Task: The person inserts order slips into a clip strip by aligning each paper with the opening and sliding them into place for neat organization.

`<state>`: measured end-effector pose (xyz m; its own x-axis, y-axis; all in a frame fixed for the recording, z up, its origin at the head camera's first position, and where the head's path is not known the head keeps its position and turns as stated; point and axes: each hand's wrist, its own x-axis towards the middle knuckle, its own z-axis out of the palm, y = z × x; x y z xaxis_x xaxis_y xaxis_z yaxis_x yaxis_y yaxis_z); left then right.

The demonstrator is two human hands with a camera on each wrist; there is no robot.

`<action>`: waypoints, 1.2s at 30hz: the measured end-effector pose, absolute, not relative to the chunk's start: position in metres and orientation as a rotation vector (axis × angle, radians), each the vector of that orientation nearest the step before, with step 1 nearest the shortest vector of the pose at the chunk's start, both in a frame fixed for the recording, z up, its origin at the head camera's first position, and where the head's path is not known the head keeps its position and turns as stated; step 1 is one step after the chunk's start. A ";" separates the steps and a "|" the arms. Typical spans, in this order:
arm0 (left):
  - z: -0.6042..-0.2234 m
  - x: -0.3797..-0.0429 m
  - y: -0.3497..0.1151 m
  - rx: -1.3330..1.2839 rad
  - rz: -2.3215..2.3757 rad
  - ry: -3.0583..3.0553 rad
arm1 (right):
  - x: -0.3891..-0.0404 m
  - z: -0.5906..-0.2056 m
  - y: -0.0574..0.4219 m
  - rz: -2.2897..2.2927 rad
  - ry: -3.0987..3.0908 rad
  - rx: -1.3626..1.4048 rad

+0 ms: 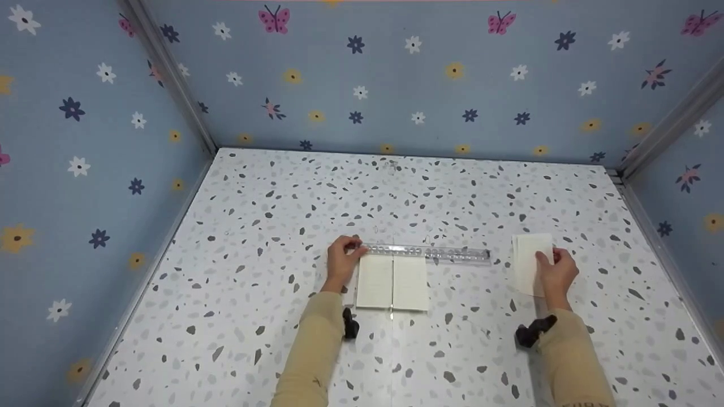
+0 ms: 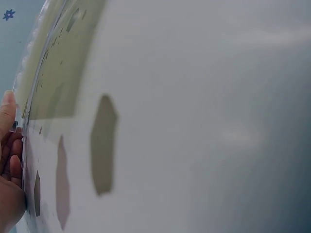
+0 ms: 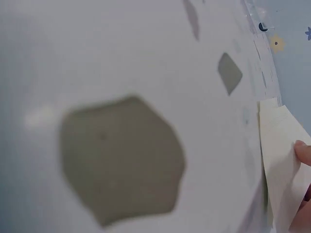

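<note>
My left hand (image 1: 342, 261) pinches the left end of a clear plastic strip (image 1: 458, 256) with rows of round bumps. The strip lies crosswise along the top edge of two cream paper rectangles, a left one (image 1: 374, 284) and a right one (image 1: 410, 284), set side by side with a narrow gap. The left wrist view shows my thumb (image 2: 7, 114) on the strip's end. Off to the right, my right hand (image 1: 558, 274) pinches the right edge of some cream paper sheets (image 1: 526, 260). These sheets (image 3: 279, 150) look slightly fanned and tilted up in the right wrist view.
Everything lies on a white speckled tabletop (image 1: 283, 198). Blue flowered panels, one at the back (image 1: 407, 68) and one at each side, enclose it. Black wrist devices, left (image 1: 350, 324) and right (image 1: 534, 332), sit on the tan sleeves.
</note>
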<state>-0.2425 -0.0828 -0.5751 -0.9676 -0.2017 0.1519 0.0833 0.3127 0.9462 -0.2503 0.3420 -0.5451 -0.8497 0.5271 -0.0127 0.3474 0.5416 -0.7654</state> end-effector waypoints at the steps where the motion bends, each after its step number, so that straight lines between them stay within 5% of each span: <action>1: -0.575 -0.242 -0.083 0.116 -1.706 -2.346 | -0.251 -0.545 0.342 1.195 -2.560 -0.740; 36: -0.575 -0.243 -0.081 0.127 -1.701 -2.342 | -0.239 -0.535 0.320 1.288 -2.502 -0.798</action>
